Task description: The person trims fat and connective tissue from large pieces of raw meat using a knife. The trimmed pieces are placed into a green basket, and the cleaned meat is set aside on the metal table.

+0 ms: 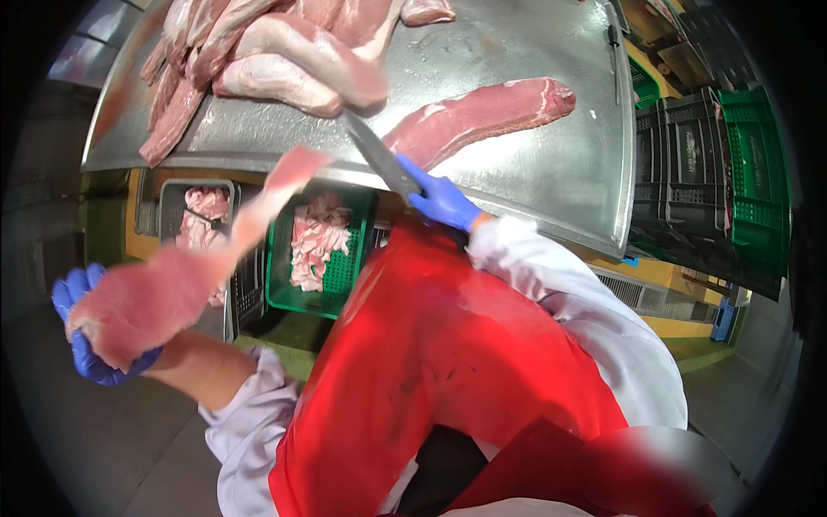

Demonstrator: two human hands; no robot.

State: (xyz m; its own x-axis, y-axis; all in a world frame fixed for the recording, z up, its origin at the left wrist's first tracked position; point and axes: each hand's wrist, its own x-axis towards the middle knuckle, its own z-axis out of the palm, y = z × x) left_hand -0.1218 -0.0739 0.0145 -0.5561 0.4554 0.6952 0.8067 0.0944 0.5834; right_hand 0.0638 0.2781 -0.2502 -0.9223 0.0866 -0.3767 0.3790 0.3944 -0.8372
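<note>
My left hand, in a blue glove, is out to the left, beyond the table's near edge. Its fingers are closed around the wide end of a long piece of raw pink meat. The thin end of that piece trails up and right, blurred, toward the table edge. My right hand, also gloved in blue, grips a knife at the near edge, with the blade pointing up and left. Just beyond the knife, a long trimmed loin of meat lies on the metal table.
Several more pieces of meat are heaped at the table's far left. Under the near edge stand a green crate and a grey crate, both holding meat scraps. Black crates and a green crate stand at the right.
</note>
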